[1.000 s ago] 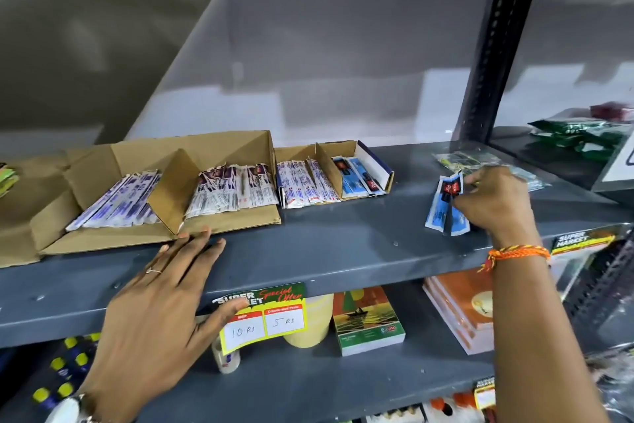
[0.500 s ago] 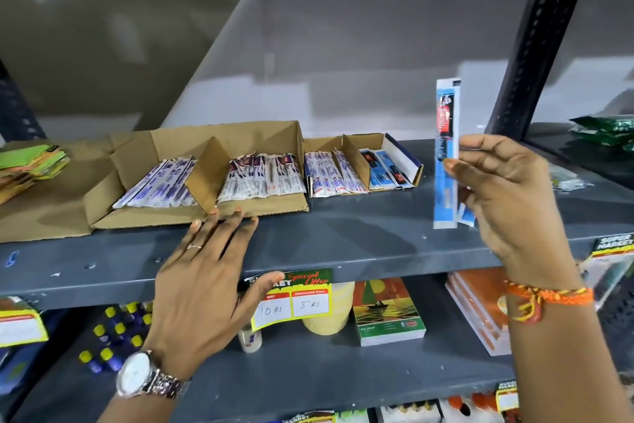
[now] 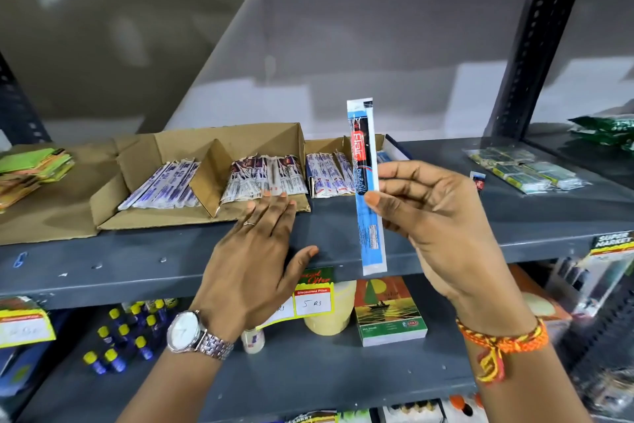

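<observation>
The right hand [image 3: 442, 227] pinches a long blue refill packet [image 3: 363, 155] about halfway down, thumb on the near face and the other fingers [image 3: 404, 170] curled behind it. It is a light, narrow hold. The packet stands upright with the printed side facing the person, I would say so the label can be read before choosing where it goes. It hangs in the air to the right of the cardboard tray [image 3: 240, 137] and in front of the small box [image 3: 329, 144] that adjoins the tray's right side.

The left hand [image 3: 255, 258] holds nothing. Its fingers are straight and together, the palm is down, and the fingertips reach the tray's front lip below the middle pile of sachets [image 3: 264, 175]. I cannot tell whether they touch it. The hand seems placed to steady the tray or tidy that row.

The tray sits on the grey shelf [image 3: 137, 261], its divider keeping the sachet kinds apart. Well to the tray's right lie clear-wrapped packs [image 3: 525, 168].
</observation>
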A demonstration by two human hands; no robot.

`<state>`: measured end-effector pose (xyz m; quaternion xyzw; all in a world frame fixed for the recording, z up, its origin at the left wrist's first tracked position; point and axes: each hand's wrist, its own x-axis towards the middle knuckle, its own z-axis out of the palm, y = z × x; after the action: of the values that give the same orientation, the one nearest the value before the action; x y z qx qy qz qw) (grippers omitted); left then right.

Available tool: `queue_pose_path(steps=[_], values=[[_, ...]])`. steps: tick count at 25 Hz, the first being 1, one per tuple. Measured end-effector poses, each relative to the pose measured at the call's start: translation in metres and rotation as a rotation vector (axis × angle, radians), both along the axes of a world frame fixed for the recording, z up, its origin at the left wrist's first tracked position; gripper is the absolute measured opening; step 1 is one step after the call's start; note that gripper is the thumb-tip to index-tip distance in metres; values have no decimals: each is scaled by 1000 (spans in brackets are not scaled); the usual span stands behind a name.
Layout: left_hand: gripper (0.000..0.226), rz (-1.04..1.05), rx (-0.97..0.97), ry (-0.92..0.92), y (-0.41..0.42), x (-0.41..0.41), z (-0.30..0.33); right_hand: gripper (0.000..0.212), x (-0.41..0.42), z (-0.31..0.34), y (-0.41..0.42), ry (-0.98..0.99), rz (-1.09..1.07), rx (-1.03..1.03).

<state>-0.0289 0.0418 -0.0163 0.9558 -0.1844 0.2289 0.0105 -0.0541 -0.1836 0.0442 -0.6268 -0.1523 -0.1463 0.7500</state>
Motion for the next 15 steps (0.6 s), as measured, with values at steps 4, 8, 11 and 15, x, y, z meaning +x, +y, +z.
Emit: queue_pose_path(steps=[4,8,11,15], values=[[85,-21,-23,51,0,2,-2,36,-4,-1,-2,1,-21,-15],[85,-19,-43,55,0,1,-2,29,-6,-1,-6,-20,-29,-5],[84,-17,-47,55,1,1,-4,31,-9,3,-9,-22,-17,-2],[82,-10,-30,39,1,0,-4,30,10,24,-33,-31,-75,16]])
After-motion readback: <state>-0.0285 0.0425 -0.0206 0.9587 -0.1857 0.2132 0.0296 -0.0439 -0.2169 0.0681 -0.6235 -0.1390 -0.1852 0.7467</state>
